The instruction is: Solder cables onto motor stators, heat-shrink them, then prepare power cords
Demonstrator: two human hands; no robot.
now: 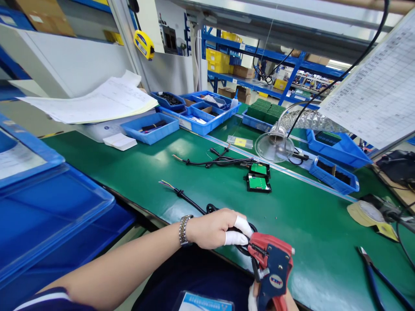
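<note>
My left hand (215, 229), with white finger covers on thumb and finger, pinches a black cable (194, 202) at the jaws of a wire stripper (274, 263). Coloured bare wire ends show at the cable's far end, and the rest of it is coiled behind my hand. My right hand (253, 296), mostly hidden at the bottom edge, is wrapped round the handle of the red and dark blue stripper. The cable's end at the jaws is hidden by fingers and tool. Beyond lie two green circuit boards in black cases (258, 183) with black cables (223, 161) attached.
Cutting pliers (372, 270) and a tape roll (366, 212) lie at the right. A clear fume funnel (275, 146) stands over the bench. Blue part bins (152, 134) line the back, beside stacked papers (97, 103). Large blue crates (48, 207) stand at the left.
</note>
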